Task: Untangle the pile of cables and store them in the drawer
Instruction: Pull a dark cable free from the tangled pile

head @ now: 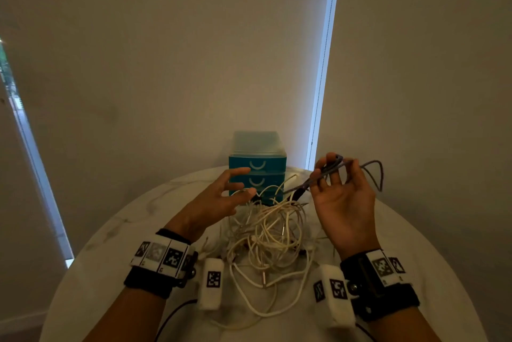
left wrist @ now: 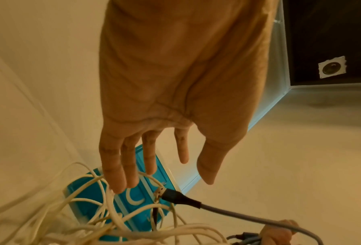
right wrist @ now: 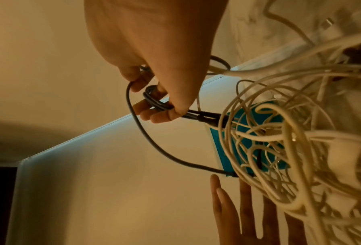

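A tangled pile of white cables (head: 273, 236) lies in the middle of the round marble table (head: 415, 253). Behind it stands a small teal drawer unit (head: 257, 167) with its drawers closed. My right hand (head: 336, 189) is raised right of the pile and pinches a folded grey cable (head: 329, 168) (right wrist: 154, 101) between thumb and fingers; a loop (head: 374, 172) sticks out to the right and its dark plug end (left wrist: 175, 197) hangs toward the pile. My left hand (head: 221, 197) (left wrist: 154, 157) hovers over the pile's left edge, fingers spread and straight, holding nothing.
The drawer unit has a clear top section (head: 257, 142). A pale wall is close behind the table, with a bright window strip (head: 324, 64) at the right. Thin dark cords (head: 171, 316) run from my wrist bands off the near table edge.
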A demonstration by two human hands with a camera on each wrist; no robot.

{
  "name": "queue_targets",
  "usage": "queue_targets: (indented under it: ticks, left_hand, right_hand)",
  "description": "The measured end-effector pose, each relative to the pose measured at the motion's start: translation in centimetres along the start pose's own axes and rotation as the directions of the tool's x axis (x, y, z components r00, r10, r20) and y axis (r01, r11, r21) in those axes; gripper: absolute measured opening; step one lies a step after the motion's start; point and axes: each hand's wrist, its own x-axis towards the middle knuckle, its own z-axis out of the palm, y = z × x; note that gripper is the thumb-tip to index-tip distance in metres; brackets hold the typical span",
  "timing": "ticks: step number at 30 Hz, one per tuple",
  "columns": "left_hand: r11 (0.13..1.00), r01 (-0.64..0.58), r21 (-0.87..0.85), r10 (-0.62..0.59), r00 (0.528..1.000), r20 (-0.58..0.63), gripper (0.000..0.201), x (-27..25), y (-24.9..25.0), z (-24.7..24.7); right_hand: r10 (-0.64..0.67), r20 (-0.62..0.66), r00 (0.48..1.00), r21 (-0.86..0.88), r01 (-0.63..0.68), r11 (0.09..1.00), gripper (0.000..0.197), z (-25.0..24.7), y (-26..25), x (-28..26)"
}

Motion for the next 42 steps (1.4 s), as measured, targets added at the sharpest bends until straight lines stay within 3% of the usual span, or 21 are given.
queue_targets:
  ticks: [5, 10, 12, 15, 17, 19, 21, 23, 26, 28, 35, 37, 39, 42]
  left_hand:
    - [0.973, -0.146, 0.180, 0.143, 0.989, 0.028, 0.038, -0.4, 0.6, 0.9]
    - [0.920, -0.297, 0.256, 0.285, 0.955, 0.081, 0.041, -0.3, 1.1, 2.4]
    - [0.891, -0.314, 0.327, 0.275, 0.948, 0.159, 0.042, 0.1, 1.5, 3.0]
    - [0.782, -0.341, 0.522, 0.200, 0.930, 0.307, 0.049, 1.3, 1.2, 3.5]
    - [0.751, -0.307, 0.584, 0.198, 0.949, 0.245, 0.050, 2.2, 0.7, 3.1]
    - [0.780, -0.323, 0.536, 0.251, 0.946, 0.205, 0.048, 2.9, 0.8, 2.7]
    - [0.837, -0.367, 0.406, 0.306, 0.929, 0.208, 0.050, 3.1, 1.5, 2.3]
    - [0.881, -0.325, 0.343, 0.294, 0.946, 0.140, 0.056, 2.9, 2.7, 1.9]
    - [0.908, -0.328, 0.260, 0.341, 0.940, -0.006, 0.044, 2.1, 5.0, 0.8]
    - [0.916, -0.355, 0.187, 0.368, 0.929, -0.041, 0.043, 1.5, 6.9, 0.2]
    - [0.846, -0.378, 0.376, 0.362, 0.925, 0.117, 0.034, 0.3, 9.7, 0.7]
    - [0.814, -0.394, 0.427, 0.364, 0.919, 0.155, 0.036, -0.4, 9.9, -0.2]
    - [0.787, -0.403, 0.467, 0.379, 0.913, 0.148, 0.035, -1.1, 9.7, -1.8]
    - [0.790, -0.348, 0.506, 0.379, 0.924, 0.044, 0.036, -2.0, 9.5, -5.1]
  right_hand:
    - [-0.001, 0.114, 0.993, -0.067, 0.009, 0.998, 0.027, 1.6, -0.6, 0.7]
    - [0.074, 0.078, 0.994, -0.316, -0.046, 0.948, 0.025, 4.3, -1.0, 2.9]
    - [0.075, 0.032, 0.997, -0.436, -0.054, 0.898, 0.024, 5.6, -1.4, 3.6]
    - [0.015, -0.027, 1.000, -0.623, -0.028, 0.782, 0.022, 7.3, -2.3, 4.3]
    - [-0.047, -0.019, 0.999, -0.721, 0.019, 0.692, 0.019, 8.2, -3.3, 4.6]
    - [-0.083, 0.003, 0.997, -0.761, 0.056, 0.646, 0.015, 8.9, -4.3, 4.7]
    - [-0.059, 0.023, 0.998, -0.730, 0.057, 0.681, 0.014, 9.2, -4.9, 4.8]
    - [-0.012, 0.034, 0.999, -0.648, 0.031, 0.761, 0.017, 9.2, -5.3, 5.0]
    - [0.049, 0.029, 0.998, -0.565, -0.024, 0.825, 0.024, 9.1, -5.5, 5.4]
    - [0.111, 0.045, 0.993, -0.552, -0.069, 0.831, 0.025, 9.4, -5.2, 5.3]
    - [0.311, 0.179, 0.933, -0.584, -0.154, 0.797, 0.033, 11.8, -2.6, 3.8]
    - [0.331, 0.147, 0.932, -0.650, -0.162, 0.743, 0.030, 12.4, -2.6, 3.4]
    - [0.389, 0.070, 0.919, -0.750, -0.208, 0.628, 0.032, 12.6, -2.9, 3.2]
    - [0.442, -0.116, 0.890, -0.923, -0.261, 0.282, 0.039, 12.5, -3.7, 3.2]
